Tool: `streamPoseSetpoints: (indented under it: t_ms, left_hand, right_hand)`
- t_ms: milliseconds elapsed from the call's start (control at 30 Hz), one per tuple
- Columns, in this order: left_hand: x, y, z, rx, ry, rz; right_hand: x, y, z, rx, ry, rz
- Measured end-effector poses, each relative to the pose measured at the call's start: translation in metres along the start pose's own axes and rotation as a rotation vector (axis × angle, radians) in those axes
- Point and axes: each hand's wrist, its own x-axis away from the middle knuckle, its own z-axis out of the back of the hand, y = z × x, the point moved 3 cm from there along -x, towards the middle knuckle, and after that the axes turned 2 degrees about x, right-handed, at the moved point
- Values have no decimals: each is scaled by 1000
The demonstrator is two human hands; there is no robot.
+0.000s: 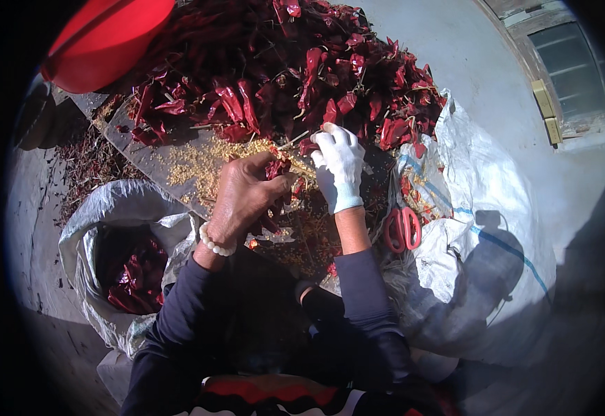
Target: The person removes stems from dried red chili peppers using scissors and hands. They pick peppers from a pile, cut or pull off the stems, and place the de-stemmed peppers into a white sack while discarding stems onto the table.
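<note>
My bare left hand [242, 197], with a beaded bracelet at the wrist, grips a crumpled dark red dried pepper [277, 168]. Just right of it, my white-gloved right hand [335, 163] has its fingers curled; what they hold is unclear. A thin pale stem [293, 140] runs between the hands. Loose yellow seeds [195, 163] cover the dark board around and beneath them. Beyond my hands lies a large heap of dried red peppers [240, 104].
A white woven sack [80, 249] holding red peppers stands left. Red-handled scissors [403, 229] lie by a big white sack [496, 194] on the right. A red plastic container [105, 38] is top left; a small barred window or door [562, 69] is top right.
</note>
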Motion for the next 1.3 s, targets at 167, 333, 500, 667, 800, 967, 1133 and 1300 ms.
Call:
streamPoseSetpoints:
  t_ms: [167,333,500,667,800,967,1133,1300]
  left_hand:
    - [7,10,-15,138,-44,205]
    - [3,-8,-21,254,-230,57]
    - [3,-16,-24,-64,-202,-80]
    - [8,-17,-31,-31,-191,-59]
    - [9,-10,-32,-110,-189,-182]
    - [10,-11,-36,-413,-59,-424]
    - [15,-4,-46,-516,64,-461]
    - [20,-4,-58,-614,142,-623]
  right_hand:
    - [29,-6,44,-425,214,-246]
    - [49,-45,89,-536,192,-208]
    - [65,-44,91,-576,132,-133]
    - [68,-43,84,-629,98,-62]
    - [74,-24,72,-987,-46,-146]
    - [77,-16,84,-999,-78,-545]
    - [68,-32,110,-592,106,-234]
    - [64,-57,103,-179,154,-75]
